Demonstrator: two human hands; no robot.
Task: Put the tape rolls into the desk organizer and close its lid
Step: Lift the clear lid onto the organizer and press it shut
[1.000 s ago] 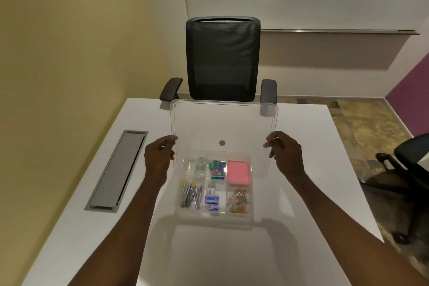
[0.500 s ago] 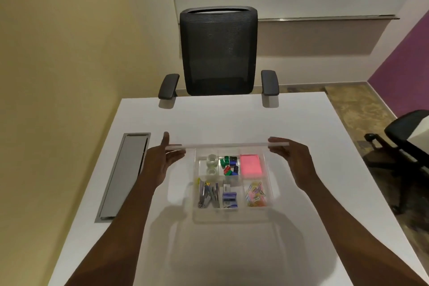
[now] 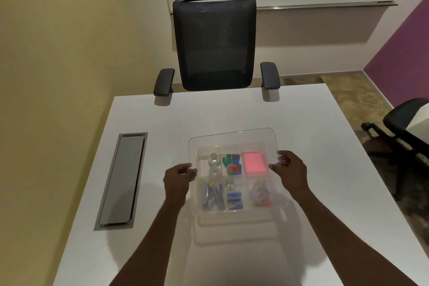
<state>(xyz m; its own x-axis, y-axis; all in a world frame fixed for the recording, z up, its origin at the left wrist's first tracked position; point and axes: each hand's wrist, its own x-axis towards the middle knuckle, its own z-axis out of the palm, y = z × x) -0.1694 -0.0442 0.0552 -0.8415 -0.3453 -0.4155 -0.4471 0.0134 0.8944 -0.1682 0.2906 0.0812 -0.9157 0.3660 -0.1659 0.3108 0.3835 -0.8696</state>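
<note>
The left hand [image 3: 177, 177] pinches the left edge of the clear lid [image 3: 232, 137] between thumb and fingers; the right hand [image 3: 289, 169] grips the opposite edge in the same manner. The lid is held roughly flat above the desk organizer [image 3: 240, 211], apparently offset slightly toward the far side; whether any edge already touches the rim cannot be told through the clear plastic.

Two tape rolls [image 3: 214, 165] stand one behind the other in the far-left compartment, so the loading part of the task appears complete. What remains, by this reading, is to line the lid up with the rim and seat it.

Lid and organizer are both rigid, glossy, transparent plastic with rounded corners; the lid is a shallow rectangular sheet with a raised border. The tape rolls are small clear rings. Visible through the lid are coloured binder clips [image 3: 232, 166] in the far-middle compartment, a flat pink sticky-note pad [image 3: 254, 162] at far right, pens [image 3: 212, 195] at near left, small blue boxes [image 3: 234, 199] at near middle, and multicoloured paper clips [image 3: 260, 194] at near right.

The organizer rests on a smooth white table [image 3: 313, 137] with a grey metal cable hatch [image 3: 123, 179] set into its left side. A black mesh-backed office chair [image 3: 216, 42] faces the far edge.
</note>
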